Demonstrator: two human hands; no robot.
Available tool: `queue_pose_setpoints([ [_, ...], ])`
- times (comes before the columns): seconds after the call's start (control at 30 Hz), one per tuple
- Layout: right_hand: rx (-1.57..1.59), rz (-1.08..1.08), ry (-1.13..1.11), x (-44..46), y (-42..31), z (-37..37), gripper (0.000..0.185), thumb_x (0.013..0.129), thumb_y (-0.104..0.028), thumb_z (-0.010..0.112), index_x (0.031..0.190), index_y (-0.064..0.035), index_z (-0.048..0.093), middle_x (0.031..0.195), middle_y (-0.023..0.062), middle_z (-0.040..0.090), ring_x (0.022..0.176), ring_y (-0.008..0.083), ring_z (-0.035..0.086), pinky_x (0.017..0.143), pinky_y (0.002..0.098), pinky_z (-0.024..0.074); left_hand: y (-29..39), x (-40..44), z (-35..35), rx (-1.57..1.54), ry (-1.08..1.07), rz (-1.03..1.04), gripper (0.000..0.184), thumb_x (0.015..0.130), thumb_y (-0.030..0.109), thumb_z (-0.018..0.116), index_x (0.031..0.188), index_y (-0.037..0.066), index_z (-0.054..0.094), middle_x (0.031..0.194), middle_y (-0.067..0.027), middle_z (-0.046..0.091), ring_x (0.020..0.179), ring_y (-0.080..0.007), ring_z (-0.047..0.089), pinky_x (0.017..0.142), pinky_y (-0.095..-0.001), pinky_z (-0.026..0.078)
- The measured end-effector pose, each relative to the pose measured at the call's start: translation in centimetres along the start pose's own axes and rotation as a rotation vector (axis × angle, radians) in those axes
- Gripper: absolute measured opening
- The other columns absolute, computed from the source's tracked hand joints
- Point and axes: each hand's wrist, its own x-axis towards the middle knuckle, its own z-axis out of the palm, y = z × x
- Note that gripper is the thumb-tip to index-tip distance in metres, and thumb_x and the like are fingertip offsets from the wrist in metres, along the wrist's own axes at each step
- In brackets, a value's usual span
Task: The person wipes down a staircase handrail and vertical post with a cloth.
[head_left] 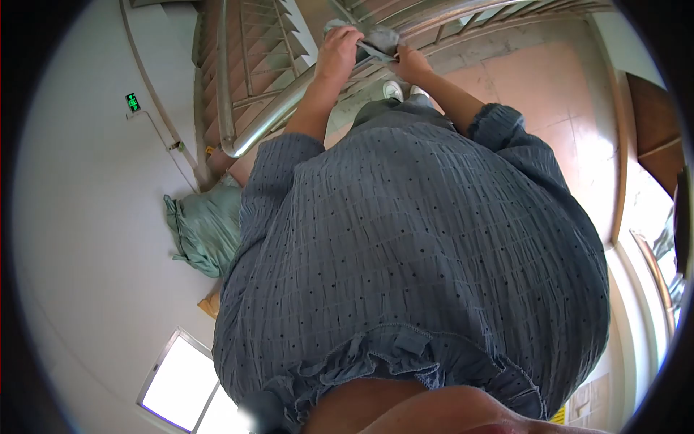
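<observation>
Grey cloth is sitting at top ctr of the head view, soft & crumpled, stretching btwn both hands by the stair rails. L hand is gripping its L part, fingers curled closed; R hand is gripping the R part, fingers also bent shut, tho fingertips are too small to read. Metal railing is running close by, tubular, smooth & shiny; can't tell if cloth is touching it. Shirt is filling the ctr, blue-grey, crinkled w/ dark dots, ruffled at neck. Green sack is slumping near the white wall, fabric creased. Re room: stairs are showing hard stepped edges on L, railing is bounding that side, & tiled floor is lying open past the R arm.
</observation>
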Motion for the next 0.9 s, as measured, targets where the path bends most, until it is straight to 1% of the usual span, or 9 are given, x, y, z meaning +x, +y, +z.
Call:
queue_pose_setpoints([
  [0.07,-0.021,0.001,-0.025,-0.3,-1.4,2.3,0.033,0.075,-0.027,0.064,0.099,-0.0044,0.064,0.101,0.0205,0.066,0.095,0.0400,0.063,0.083,0.0484,0.0496,-0.6,-1.5,-1.4,0.045,-0.034,-0.041,0.020,0.075,-0.001,0.060,0.092,0.007,0.066,0.100,-0.0090,0.064,0.101,-0.0305,0.058,0.087,-0.0400,0.049],
  [0.13,-0.036,-0.167,-0.125,-0.5,-2.9,3.4,0.034,0.073,-0.030,0.068,0.092,-0.0023,0.064,0.090,0.0213,0.067,0.088,0.0393,0.064,0.076,0.0461,0.0508,-1.4,-3.5,-2.8,0.056,-0.038,-0.087,0.020,0.075,-0.001,0.059,0.091,0.007,0.067,0.100,-0.0091,0.064,0.101,-0.0305,0.058,0.087,-0.0399,0.049],
  [0.23,0.042,-0.262,-0.230,-0.8,-3.2,3.0,0.035,0.073,-0.031,0.066,0.097,-0.0042,0.066,0.095,0.0203,0.067,0.092,0.0388,0.064,0.081,0.0468,0.0512,-2.4,-4.3,-3.6,0.044,-0.007,-0.135,0.020,0.075,-0.001,0.058,0.090,0.008,0.068,0.100,-0.0091,0.065,0.099,-0.0303,0.059,0.088,-0.0398,0.048],
  [0.5,0.080,0.034,-0.130,0.9,1.4,-3.4,0.038,0.072,-0.031,0.064,0.101,-0.0075,0.068,0.096,0.0180,0.068,0.092,0.0333,0.066,0.081,0.0435,0.0523,-0.1,2.6,0.3,-0.039,-0.050,0.103,0.019,0.077,-0.002,0.060,0.092,0.007,0.068,0.104,-0.0088,0.065,0.102,-0.0306,0.059,0.087,-0.0398,0.048],
  [0.6,-0.034,-0.016,-0.031,0.1,1.3,-1.6,0.039,0.071,-0.032,0.064,0.101,-0.0073,0.068,0.097,0.0190,0.068,0.093,0.0332,0.066,0.081,0.0429,0.0519,-1.8,1.2,0.8,-0.081,-0.084,0.147,0.018,0.076,-0.003,0.060,0.090,0.006,0.067,0.102,-0.0099,0.065,0.099,-0.0316,0.060,0.087,-0.0400,0.048],
  [0.67,-0.051,-0.123,-0.125,0.1,-0.7,0.3,0.044,0.072,-0.035,0.064,0.101,-0.0032,0.068,0.091,0.0206,0.068,0.086,0.0353,0.066,0.077,0.0425,0.0518,-3.5,0.2,-1.3,-0.096,-0.089,0.205,0.016,0.076,-0.003,0.057,0.087,0.004,0.067,0.094,-0.0109,0.065,0.095,-0.0319,0.060,0.084,-0.0405,0.049],
  [0.83,-0.084,-0.307,-0.279,-0.6,-3.3,3.2,0.043,0.070,-0.035,0.065,0.097,-0.0012,0.068,0.087,0.0220,0.067,0.080,0.0375,0.065,0.074,0.0449,0.0505,-6.2,-3.2,-3.8,-0.087,-0.136,0.209,0.013,0.078,0.000,0.057,0.084,0.004,0.067,0.095,-0.0103,0.065,0.095,-0.0314,0.060,0.083,-0.0404,0.049],
  [0.87,-0.084,-0.262,-0.293,-0.6,-3.0,3.5,0.044,0.070,-0.036,0.065,0.099,-0.0032,0.068,0.092,0.0211,0.067,0.087,0.0372,0.065,0.077,0.0442,0.0508,-6.2,-3.3,-3.5,-0.103,-0.130,0.207,0.012,0.078,0.001,0.056,0.084,0.004,0.067,0.096,-0.0100,0.065,0.096,-0.0311,0.060,0.084,-0.0400,0.049],
  [0.9,-0.052,-0.202,-0.329,0.4,5.1,-2.4,0.045,0.070,-0.038,0.065,0.101,-0.0051,0.069,0.097,0.0203,0.068,0.093,0.0369,0.065,0.081,0.0436,0.0510,-0.8,2.7,3.0,-0.123,-0.163,0.187,0.012,0.078,0.002,0.056,0.084,0.005,0.067,0.096,-0.0096,0.065,0.097,-0.0308,0.059,0.084,-0.0396,0.049],
])
